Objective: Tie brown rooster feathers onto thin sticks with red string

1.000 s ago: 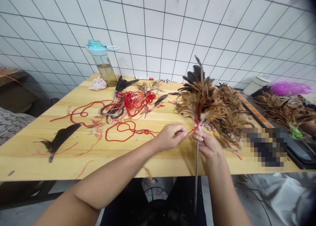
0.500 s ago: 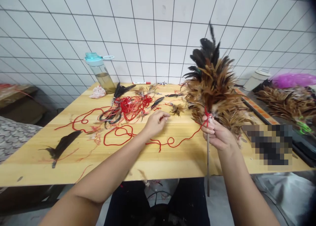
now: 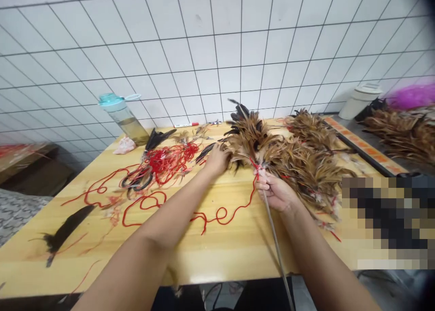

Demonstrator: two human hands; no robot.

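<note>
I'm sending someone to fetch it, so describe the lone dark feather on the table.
Find the wooden table under the tiled wall, then its near left corner. The dark feather lies there alone, blackish, unlike the brown feathers heaped at the right.

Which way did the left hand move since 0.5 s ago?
Yes: the left hand went toward the tiled wall, now level with the tangled red cord pile, touching the brown feather duster.

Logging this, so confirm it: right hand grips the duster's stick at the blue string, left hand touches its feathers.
Wrong colour: the head view shows a red string. The right hand grips the stick there; the left hand touches the feathers.
</note>
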